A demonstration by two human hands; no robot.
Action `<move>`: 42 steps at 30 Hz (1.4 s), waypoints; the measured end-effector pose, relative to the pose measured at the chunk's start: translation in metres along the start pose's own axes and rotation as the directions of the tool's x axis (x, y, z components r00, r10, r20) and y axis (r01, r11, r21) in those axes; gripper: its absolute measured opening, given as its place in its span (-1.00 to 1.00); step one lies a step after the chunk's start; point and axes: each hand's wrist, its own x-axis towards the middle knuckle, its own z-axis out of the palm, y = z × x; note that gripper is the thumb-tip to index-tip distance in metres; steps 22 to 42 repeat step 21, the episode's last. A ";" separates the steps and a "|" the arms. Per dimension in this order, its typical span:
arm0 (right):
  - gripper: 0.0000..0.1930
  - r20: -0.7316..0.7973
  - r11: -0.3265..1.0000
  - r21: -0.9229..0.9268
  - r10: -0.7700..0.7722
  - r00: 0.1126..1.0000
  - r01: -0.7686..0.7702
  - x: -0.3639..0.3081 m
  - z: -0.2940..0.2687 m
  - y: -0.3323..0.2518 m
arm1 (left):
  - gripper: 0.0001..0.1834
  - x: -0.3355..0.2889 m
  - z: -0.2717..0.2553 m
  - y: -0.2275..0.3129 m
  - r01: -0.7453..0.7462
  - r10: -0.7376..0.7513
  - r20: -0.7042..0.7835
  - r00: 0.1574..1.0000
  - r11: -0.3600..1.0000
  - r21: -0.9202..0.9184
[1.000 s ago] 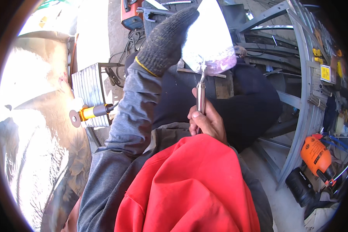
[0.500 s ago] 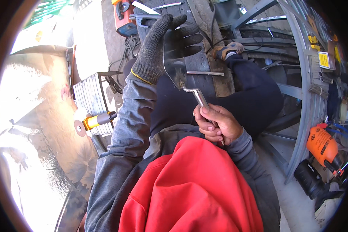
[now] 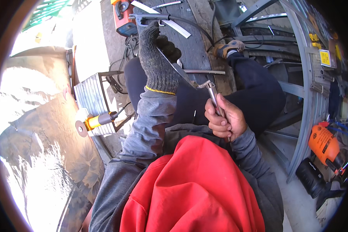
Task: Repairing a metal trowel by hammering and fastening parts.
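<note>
A trowel (image 3: 178,70) with a bent metal neck and a tubular metal handle is held between my hands, its blade seen nearly edge-on. Bare fingers of my right hand (image 3: 227,119) wrap round the handle. My left hand (image 3: 160,62), in a dark knitted glove with a yellow cuff edge, has its fingers curled at the blade's far part; the exact contact is partly hidden. Just beyond the glove lies a dark electrode holder (image 3: 150,17) with a cable. A thin metal rod (image 3: 210,72) rests on the wooden boards behind the trowel.
An orange-red machine (image 3: 124,21) and a pale flat strip (image 3: 178,29) are at the back. A yellow angle grinder (image 3: 98,121) lies left near a ribbed metal stack (image 3: 92,94). Rightward stand a grey metal frame (image 3: 303,89), an orange spray bottle (image 3: 324,142) and a black container (image 3: 310,178).
The trowel has turned from blade face showing to nearly edge-on. My left hand's spread fingers have curled, and it moved down slightly. My right hand shifted right with the handle.
</note>
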 end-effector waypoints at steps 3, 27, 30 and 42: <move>-0.44 0.005 0.983 -0.182 0.030 1.000 -0.028 -0.003 0.000 0.002 | -0.74 0.006 -0.001 0.016 0.090 -0.095 0.233 0.968 0.995 0.030; -0.41 -0.004 0.960 -0.268 0.085 0.996 -0.083 -0.010 -0.009 -0.004 | -0.73 -0.009 -0.009 0.005 -0.044 0.034 0.107 0.994 0.995 0.093; -0.41 -0.004 0.960 -0.268 0.085 0.996 -0.083 -0.010 -0.009 -0.004 | -0.73 -0.009 -0.009 0.005 -0.044 0.034 0.107 0.994 0.995 0.093; -0.41 -0.004 0.960 -0.268 0.085 0.996 -0.083 -0.010 -0.009 -0.004 | -0.73 -0.009 -0.009 0.005 -0.044 0.034 0.107 0.994 0.995 0.093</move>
